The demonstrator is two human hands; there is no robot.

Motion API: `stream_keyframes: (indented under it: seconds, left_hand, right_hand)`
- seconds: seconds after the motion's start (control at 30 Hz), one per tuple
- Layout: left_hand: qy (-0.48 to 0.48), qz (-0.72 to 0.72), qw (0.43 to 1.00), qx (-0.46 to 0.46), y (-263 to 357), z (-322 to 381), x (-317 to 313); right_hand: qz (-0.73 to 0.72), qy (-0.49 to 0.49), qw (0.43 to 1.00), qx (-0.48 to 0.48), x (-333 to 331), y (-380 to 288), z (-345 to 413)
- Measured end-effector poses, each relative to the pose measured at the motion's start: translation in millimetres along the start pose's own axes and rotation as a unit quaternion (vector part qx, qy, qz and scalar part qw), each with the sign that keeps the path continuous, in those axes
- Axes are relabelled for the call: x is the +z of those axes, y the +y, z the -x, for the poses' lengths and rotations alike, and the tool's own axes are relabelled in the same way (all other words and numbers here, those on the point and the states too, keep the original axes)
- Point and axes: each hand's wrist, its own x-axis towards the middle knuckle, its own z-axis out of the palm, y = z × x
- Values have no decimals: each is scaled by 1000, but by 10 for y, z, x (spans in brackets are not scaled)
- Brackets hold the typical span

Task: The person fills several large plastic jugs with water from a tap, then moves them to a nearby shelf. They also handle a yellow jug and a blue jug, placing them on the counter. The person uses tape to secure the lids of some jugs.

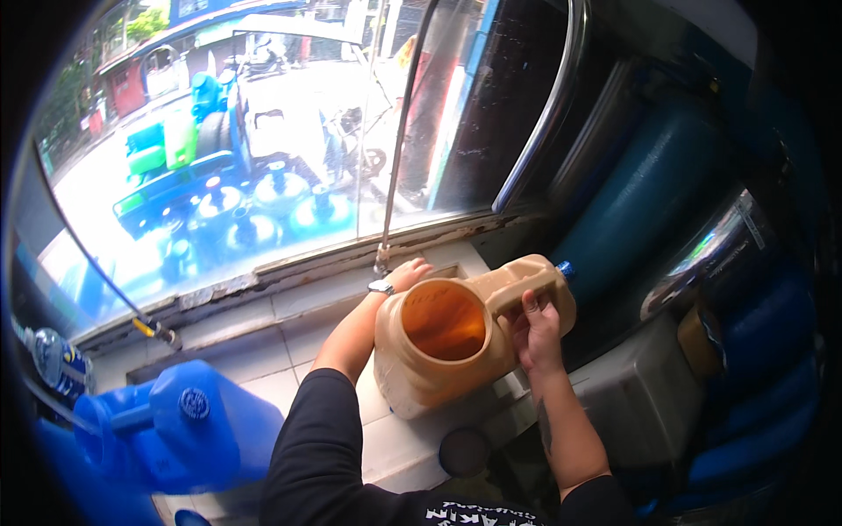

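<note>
A tan plastic water jug (421, 388) rests on the white-tiled counter (388, 454) in front of me. Its wide round mouth faces up, uncovered, and shows an amber inside. My right hand (541, 329) is wrapped around the jug's handle (526, 292). A blue cap (566, 268) sits at the jug's far right end. Beyond the jug, my left hand (409, 273) lies close to a valve (381, 260) at the foot of a thin pipe. Its underside is hidden, so I cannot tell whether it grips anything. That wrist wears a metal watch (381, 286).
A blue plastic jug (217, 427) lies at the left, near a clear bottle (62, 361) and a yellow-handled valve (148, 327). A round dark lid (464, 452) is near the counter's front. Tall blue tanks (631, 184) stand right. Behind the window glass are several blue water containers (279, 184).
</note>
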Motion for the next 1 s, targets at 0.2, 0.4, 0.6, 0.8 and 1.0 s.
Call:
stream_keyframes:
  seconds: [0.2,0.4,0.6,0.8,1.0]
  left_hand:
    - [-80,29,982,-170,43,-129,-15]
    - [77,228,953,-183,132,-35,-188]
    - [264,454,828,-197,124,303,-335]
    - [303,495,765,-280,365,763,-485]
    - [317,439,801,-256,1584,2202,-565]
  right_hand:
    - [17,-2,1000,-6,27,-24,8]
    - [13,15,1000,-10,54,-14,18]
    - [7,11,1000,-18,-3,18,-5]
    - [2,-2,1000,-7,-99,52,-60]
    - [-44,-7,997,63,-127,-52,133]
